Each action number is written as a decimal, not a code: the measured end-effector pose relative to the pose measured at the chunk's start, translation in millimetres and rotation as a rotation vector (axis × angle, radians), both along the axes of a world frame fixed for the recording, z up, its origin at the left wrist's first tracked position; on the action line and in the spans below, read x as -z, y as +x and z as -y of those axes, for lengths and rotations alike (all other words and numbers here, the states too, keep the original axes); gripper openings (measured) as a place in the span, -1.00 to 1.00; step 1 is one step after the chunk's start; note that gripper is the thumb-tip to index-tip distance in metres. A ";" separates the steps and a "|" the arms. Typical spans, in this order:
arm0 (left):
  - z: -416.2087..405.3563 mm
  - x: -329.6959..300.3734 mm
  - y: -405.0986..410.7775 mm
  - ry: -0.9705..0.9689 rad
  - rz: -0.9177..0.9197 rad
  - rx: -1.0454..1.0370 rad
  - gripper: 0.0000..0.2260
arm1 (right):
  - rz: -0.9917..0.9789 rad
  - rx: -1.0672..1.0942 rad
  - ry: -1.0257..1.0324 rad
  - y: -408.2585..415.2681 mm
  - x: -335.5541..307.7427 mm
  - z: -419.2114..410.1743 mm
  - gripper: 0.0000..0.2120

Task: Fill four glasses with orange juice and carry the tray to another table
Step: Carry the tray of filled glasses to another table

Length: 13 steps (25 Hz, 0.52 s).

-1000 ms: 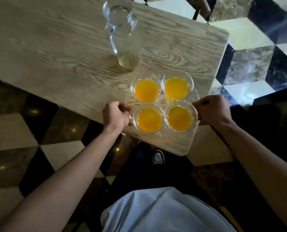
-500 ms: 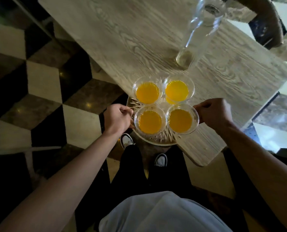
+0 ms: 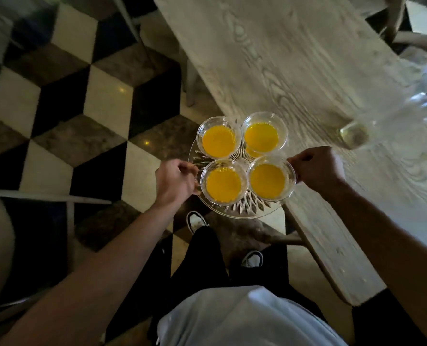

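A round cut-glass tray [image 3: 242,210] hangs in the air past the wooden table's left edge, mostly over the floor. On it stand several clear glasses filled with orange juice, such as the near-left glass [image 3: 223,182] and the far-right glass [image 3: 264,133]. My left hand [image 3: 175,179] is shut on the tray's left rim. My right hand [image 3: 317,169] is shut on its right rim, over the table edge. An almost empty glass pitcher [image 3: 392,113] stands blurred on the table at the right.
The light wooden table [image 3: 282,66] runs along the right side. A chequered tile floor [image 3: 87,101] spreads to the left. A chair frame [image 3: 57,198] stands at the left. My legs and shoes [image 3: 197,221] are below the tray.
The tray has come off the table and moved left over the floor, held in both hands. The view has turned left, so table and pitcher have slid to the right.
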<state>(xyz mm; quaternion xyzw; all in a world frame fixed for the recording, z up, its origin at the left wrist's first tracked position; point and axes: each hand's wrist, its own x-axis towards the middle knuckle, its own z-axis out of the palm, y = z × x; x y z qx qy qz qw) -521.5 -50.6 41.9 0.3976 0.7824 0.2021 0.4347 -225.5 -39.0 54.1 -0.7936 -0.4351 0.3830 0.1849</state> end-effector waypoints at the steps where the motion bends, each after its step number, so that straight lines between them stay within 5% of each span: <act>1: -6.4 0.1 -13.4 0.004 -0.009 -0.010 -0.84 | -0.001 -0.014 0.004 -13.1 -0.2 -11.0 -0.86; 13: -79.2 -6.4 -170.9 -0.005 -0.002 -0.298 -0.80 | -0.005 -0.218 -0.006 -185.2 3.8 -147.9 -0.87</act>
